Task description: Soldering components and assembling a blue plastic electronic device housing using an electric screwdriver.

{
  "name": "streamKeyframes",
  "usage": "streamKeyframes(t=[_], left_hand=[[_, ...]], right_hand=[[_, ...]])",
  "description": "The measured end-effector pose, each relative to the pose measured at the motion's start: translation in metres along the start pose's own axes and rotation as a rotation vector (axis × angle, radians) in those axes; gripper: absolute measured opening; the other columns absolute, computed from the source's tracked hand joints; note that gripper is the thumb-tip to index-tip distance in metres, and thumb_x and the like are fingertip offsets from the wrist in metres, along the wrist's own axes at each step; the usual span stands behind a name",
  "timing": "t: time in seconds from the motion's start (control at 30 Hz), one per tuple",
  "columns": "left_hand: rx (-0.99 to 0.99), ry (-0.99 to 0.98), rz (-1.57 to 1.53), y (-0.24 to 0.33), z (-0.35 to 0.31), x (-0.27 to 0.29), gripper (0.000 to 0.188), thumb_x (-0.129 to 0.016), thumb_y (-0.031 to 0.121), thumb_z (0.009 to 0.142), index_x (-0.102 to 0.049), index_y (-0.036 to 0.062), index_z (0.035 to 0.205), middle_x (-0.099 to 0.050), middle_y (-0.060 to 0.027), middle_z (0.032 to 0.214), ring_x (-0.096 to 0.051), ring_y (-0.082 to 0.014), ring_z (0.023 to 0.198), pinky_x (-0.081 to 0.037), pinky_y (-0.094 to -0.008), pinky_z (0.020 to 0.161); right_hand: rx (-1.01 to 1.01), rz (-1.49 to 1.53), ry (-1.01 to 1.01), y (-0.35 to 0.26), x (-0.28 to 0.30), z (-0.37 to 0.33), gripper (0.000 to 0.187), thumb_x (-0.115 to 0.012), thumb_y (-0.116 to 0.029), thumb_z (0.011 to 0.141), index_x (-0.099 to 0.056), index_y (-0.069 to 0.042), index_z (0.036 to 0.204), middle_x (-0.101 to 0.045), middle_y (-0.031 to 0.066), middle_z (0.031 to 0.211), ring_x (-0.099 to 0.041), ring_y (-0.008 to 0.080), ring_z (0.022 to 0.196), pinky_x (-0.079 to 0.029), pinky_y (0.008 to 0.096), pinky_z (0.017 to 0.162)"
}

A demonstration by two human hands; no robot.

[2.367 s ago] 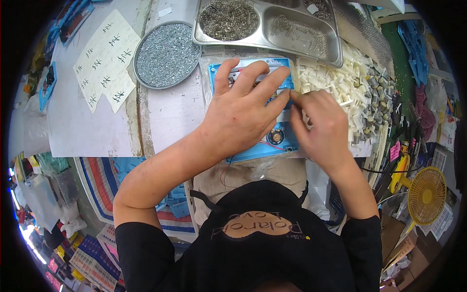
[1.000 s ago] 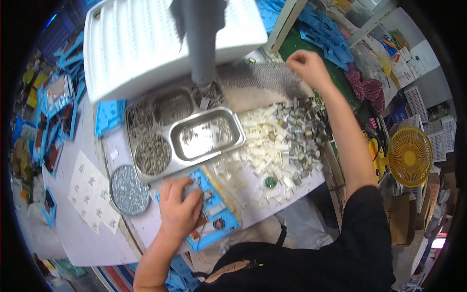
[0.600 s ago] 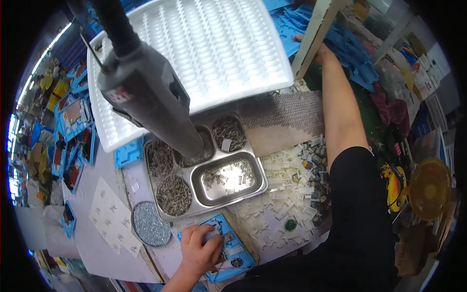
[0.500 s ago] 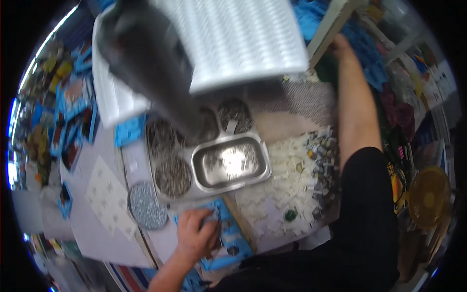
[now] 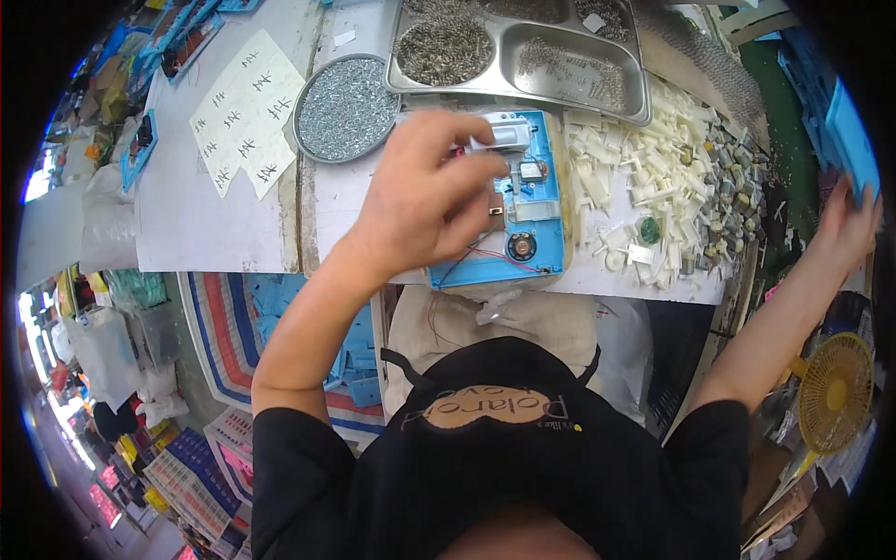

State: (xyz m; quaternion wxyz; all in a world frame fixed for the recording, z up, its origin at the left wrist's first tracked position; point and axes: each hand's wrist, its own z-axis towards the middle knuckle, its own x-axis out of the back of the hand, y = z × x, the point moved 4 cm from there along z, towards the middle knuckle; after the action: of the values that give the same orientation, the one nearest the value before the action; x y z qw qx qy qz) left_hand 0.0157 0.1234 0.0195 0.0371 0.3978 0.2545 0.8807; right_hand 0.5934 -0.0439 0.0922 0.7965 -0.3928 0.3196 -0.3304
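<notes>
On the near edge of the table lies a blue plastic casing, fitted with a small round speaker, thin wires and other small parts. Over its left side hovers my left hand, fingers loosely curled and apart, with nothing visible held; it hides part of the casing. Far out to the right, my right hand grips the lower end of a flat blue plastic panel. More blue panels are stacked behind that one.
A metal tray with screws in its compartments stands beyond the casing. Left of it are a round dish of small silver parts and a patterned paper sheet. White plastic pieces lie to the right; a yellow fan stands lower right.
My view has shifted, so the tray sits higher and the dark hanging object is gone from sight. My right hand now holds a blue panel. My left hand has lifted from the casing's edge.
</notes>
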Motion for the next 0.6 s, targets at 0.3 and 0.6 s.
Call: streamKeyframes(t=[0.3,0.6], left_hand=[[-0.182,-0.31,0.058,0.013,-0.009,-0.017,0.025,-0.081,0.018,0.071,-0.071,0.015,0.093,-0.061,-0.0056,0.129,-0.055,-0.0281,0.12,-0.04,-0.0508,0.105],[0.045,-0.172,-0.113,0.021,-0.022,0.002,0.044,-0.082,0.016,0.076,-0.068,0.0096,0.117,-0.063,-0.0096,0.124,-0.061,-0.0228,0.106,-0.049,-0.0405,0.093]], right_hand=[[-0.244,-0.038,-0.137,-0.059,-0.1,-0.219,0.055,-0.058,-0.007,0.102,-0.038,0.0,0.153,-0.061,0.013,0.134,-0.064,0.0132,0.096,-0.049,0.0252,0.061],[-0.404,0.111,-0.183,-0.049,-0.15,-0.262,0.065,-0.062,-0.015,0.1,-0.031,-0.003,0.156,-0.059,0.0153,0.134,-0.065,0.0125,0.087,-0.048,0.0239,0.055]])
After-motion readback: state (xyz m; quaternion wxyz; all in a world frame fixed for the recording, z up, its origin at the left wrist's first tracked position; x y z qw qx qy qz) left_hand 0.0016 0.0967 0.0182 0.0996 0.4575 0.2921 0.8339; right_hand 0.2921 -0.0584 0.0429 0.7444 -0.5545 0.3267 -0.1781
